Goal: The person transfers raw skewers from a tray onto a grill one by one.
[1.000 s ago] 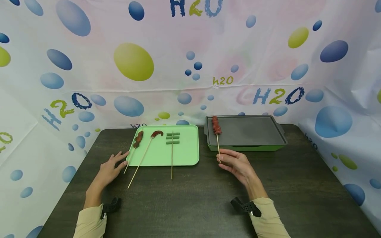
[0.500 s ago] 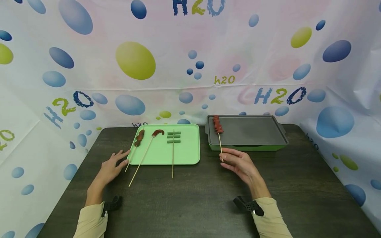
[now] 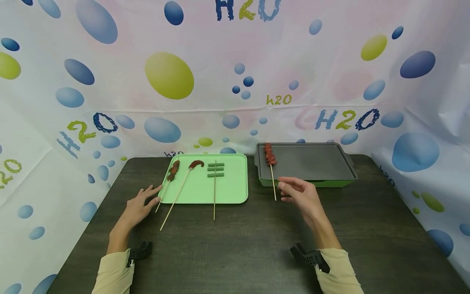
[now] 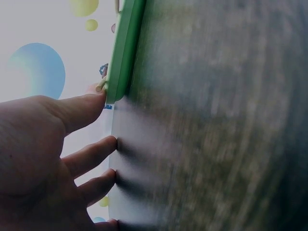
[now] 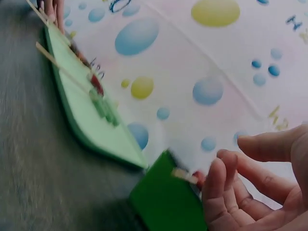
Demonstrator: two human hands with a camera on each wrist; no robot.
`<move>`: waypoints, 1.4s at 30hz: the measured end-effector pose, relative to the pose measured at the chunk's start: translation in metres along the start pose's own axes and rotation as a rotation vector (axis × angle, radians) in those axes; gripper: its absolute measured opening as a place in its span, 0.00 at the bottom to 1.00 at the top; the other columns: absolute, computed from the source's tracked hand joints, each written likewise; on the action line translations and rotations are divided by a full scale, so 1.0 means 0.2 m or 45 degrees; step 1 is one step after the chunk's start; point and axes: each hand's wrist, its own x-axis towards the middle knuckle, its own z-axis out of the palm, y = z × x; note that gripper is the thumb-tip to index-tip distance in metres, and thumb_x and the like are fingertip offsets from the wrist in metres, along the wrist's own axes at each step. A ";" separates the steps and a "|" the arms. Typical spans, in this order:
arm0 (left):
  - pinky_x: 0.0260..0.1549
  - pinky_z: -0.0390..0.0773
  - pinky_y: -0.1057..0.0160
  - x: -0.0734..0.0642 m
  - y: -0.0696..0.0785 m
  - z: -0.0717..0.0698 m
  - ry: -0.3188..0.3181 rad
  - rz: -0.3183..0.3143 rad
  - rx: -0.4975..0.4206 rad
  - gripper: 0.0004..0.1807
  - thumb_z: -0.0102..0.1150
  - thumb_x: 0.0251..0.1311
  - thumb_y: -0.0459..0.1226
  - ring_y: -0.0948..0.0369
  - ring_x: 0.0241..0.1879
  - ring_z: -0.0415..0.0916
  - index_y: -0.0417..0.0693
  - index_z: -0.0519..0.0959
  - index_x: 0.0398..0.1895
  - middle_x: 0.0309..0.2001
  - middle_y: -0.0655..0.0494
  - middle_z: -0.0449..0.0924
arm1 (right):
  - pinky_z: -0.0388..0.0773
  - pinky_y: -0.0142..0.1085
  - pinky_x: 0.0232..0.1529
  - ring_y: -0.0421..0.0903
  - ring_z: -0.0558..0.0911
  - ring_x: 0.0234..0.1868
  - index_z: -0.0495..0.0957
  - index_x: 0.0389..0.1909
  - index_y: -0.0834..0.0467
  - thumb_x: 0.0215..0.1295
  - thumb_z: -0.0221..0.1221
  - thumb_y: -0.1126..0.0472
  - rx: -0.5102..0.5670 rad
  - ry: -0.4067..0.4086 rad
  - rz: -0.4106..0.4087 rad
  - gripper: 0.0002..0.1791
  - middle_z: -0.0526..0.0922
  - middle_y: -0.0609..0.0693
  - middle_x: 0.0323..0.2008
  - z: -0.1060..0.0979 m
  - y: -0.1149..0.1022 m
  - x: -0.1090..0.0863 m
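A skewer of red meat-like pieces (image 3: 270, 154) lies at the left end of the grey griddle (image 3: 312, 161), its stick jutting over the front edge. Just right of that stick is my right hand (image 3: 302, 198), fingers apart and holding nothing. In the right wrist view the stick's blurred end shows beyond my fingers (image 5: 216, 178). My left hand (image 3: 138, 208) rests on the table at the left front corner of the light green tray (image 3: 233, 190), with the thumb (image 4: 84, 108) right at its rim in the left wrist view.
On the tray lie a brown-piece skewer (image 3: 174, 169), a tentacle-shaped skewer (image 3: 196, 164) and a skewer with green sticks (image 3: 215, 169); their sticks overhang its front. Behind the dark table (image 3: 227, 253) hangs a patterned curtain (image 3: 220, 49). The griddle sits on a green base (image 3: 330, 183).
My right hand has let go of the red skewer's stick and moved slightly right. The skewer stays on the griddle. My left hand keeps its place by the tray.
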 end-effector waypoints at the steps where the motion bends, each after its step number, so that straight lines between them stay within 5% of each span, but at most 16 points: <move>1: 0.56 0.37 0.13 0.00 0.00 0.00 -0.001 -0.002 0.000 0.31 0.53 0.78 0.44 0.21 0.73 0.40 0.39 0.64 0.77 0.75 0.23 0.51 | 0.85 0.39 0.46 0.48 0.84 0.43 0.77 0.63 0.68 0.73 0.63 0.59 0.003 -0.027 -0.019 0.24 0.86 0.55 0.48 0.01 -0.02 -0.01; 12: 0.56 0.39 0.14 0.01 0.00 0.00 0.004 -0.022 0.019 0.32 0.54 0.77 0.46 0.21 0.72 0.40 0.40 0.65 0.77 0.75 0.23 0.52 | 0.84 0.48 0.52 0.57 0.86 0.52 0.70 0.69 0.69 0.77 0.57 0.65 -0.009 -0.420 -0.070 0.24 0.84 0.67 0.52 0.25 0.00 -0.06; 23: 0.56 0.38 0.14 -0.02 -0.01 0.02 0.012 -0.018 -0.020 0.31 0.55 0.77 0.44 0.20 0.72 0.39 0.38 0.65 0.76 0.74 0.23 0.53 | 0.82 0.48 0.56 0.61 0.82 0.59 0.63 0.74 0.69 0.78 0.56 0.63 0.098 -0.573 0.136 0.29 0.79 0.71 0.60 0.48 0.16 -0.06; 42: 0.56 0.38 0.14 -0.01 0.01 0.01 0.035 -0.018 -0.005 0.30 0.56 0.76 0.42 0.20 0.72 0.40 0.38 0.66 0.75 0.74 0.24 0.53 | 0.82 0.44 0.55 0.59 0.84 0.57 0.61 0.76 0.68 0.74 0.57 0.70 0.435 -0.530 0.294 0.32 0.80 0.71 0.58 0.78 0.27 0.03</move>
